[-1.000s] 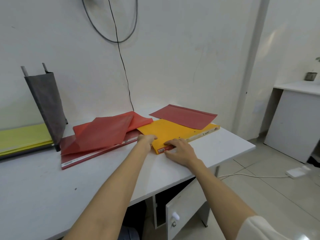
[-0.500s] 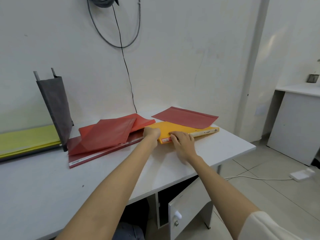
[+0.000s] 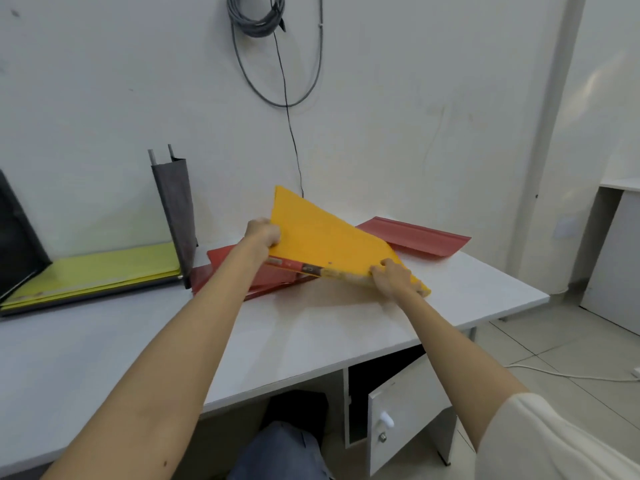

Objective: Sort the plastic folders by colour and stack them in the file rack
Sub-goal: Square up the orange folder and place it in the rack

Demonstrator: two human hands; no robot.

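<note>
Yellow-green folders (image 3: 93, 271) lay flat in the file rack (image 3: 175, 216) at the left. Beside it, red folders (image 3: 221, 261) sprawled on the table (image 3: 311, 334). Both hands, left hand (image 3: 264, 233) and right hand (image 3: 391, 277), gripped the orange folder (image 3: 325, 237), tilted clear above. Slick plastic might slip, or drag the reds off.

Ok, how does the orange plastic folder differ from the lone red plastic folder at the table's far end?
The orange plastic folder is lifted and tilted, gripped by the left hand and right hand; the red plastic folder lies flat and untouched on the white table. Both are thin sheets.
</note>
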